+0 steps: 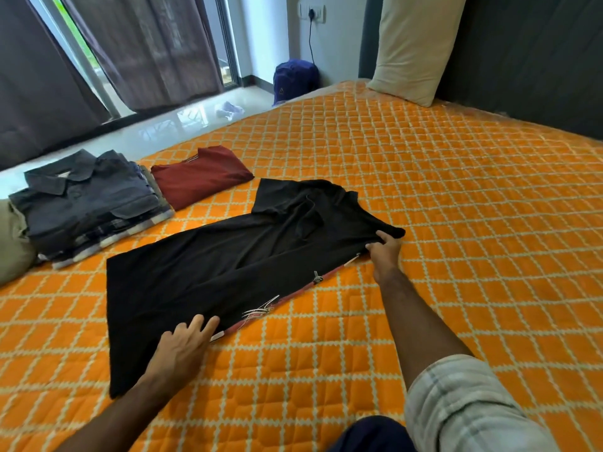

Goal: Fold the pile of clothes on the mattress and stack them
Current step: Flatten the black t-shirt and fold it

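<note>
A black t-shirt [208, 272] lies folded lengthwise on the orange quilted mattress [424, 197], a red printed edge showing along its near side. My left hand [184, 344] presses flat on the shirt's lower hem end, fingers straight. My right hand [385, 252] pinches the shirt's shoulder end between thumb and fingers. At the left stands a stack of folded clothes [88, 207] with a dark blue collared shirt on top. A folded maroon t-shirt [202, 176] lies beside the stack.
A beige pillow [414, 44] leans on the dark headboard at the back right. A beige cushion [11, 243] sits at the left edge. On the floor beyond the mattress are a blue backpack [293, 79] and a small cloth [228, 109]. Curtains hang at the window.
</note>
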